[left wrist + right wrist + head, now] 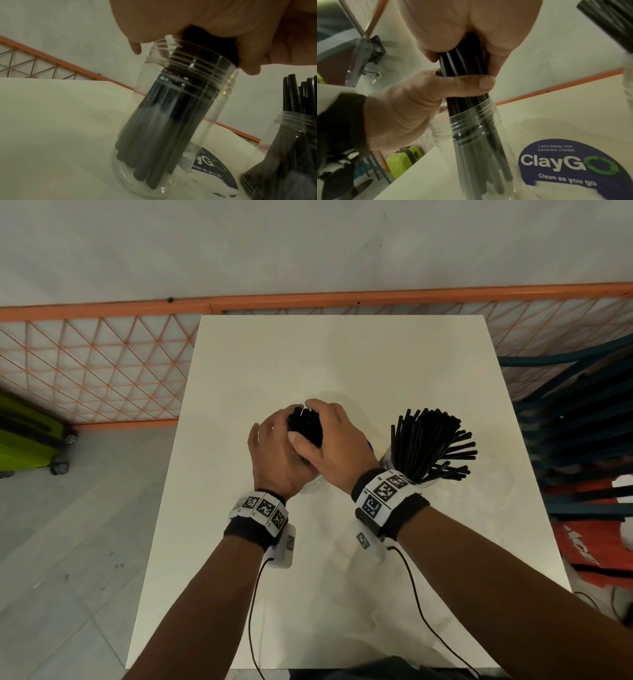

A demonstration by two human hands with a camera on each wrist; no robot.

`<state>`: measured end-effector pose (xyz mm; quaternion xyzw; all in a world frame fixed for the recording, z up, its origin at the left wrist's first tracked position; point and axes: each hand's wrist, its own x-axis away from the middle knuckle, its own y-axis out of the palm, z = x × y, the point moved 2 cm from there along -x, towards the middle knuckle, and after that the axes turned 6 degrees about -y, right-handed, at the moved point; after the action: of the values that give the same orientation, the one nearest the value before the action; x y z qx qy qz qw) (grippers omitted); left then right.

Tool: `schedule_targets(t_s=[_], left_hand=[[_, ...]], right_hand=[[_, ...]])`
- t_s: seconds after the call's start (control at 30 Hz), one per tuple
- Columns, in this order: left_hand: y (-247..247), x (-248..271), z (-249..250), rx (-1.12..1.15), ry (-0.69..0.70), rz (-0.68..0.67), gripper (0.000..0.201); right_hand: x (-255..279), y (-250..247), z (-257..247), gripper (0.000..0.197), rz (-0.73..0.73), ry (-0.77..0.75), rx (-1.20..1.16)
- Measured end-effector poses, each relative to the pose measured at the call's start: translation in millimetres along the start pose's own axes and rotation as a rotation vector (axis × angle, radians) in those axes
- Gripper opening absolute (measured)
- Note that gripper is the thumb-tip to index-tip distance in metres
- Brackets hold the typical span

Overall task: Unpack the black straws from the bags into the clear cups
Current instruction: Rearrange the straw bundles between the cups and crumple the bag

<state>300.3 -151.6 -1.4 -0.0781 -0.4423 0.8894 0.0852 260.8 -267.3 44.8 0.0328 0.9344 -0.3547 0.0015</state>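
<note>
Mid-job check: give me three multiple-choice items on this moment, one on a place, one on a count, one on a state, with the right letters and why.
1. Where does the filled cup stand?
A. beside the right hand
B. beside the left hand
C. at the table's far edge

2. How many clear cups are on the table?
A. one
B. two
C. four

3. How is the straw bundle held?
A. lying loose on the table
B. by the left hand alone
C. by both hands, lower ends inside the second cup

Key: 1 A, it stands by the right wrist in the head view; 2 B, the left wrist view shows both; 3 C, the right wrist view shows both hands round the bundle.
</note>
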Motion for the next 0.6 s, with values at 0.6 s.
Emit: schedule_targets(t_s=[0.6], left_hand=[[-5, 2, 4, -0.178, -0.003, -0.120, 0.060]], right_hand=[[-11, 10, -5, 0.054, -0.007, -0.234, 0.391]])
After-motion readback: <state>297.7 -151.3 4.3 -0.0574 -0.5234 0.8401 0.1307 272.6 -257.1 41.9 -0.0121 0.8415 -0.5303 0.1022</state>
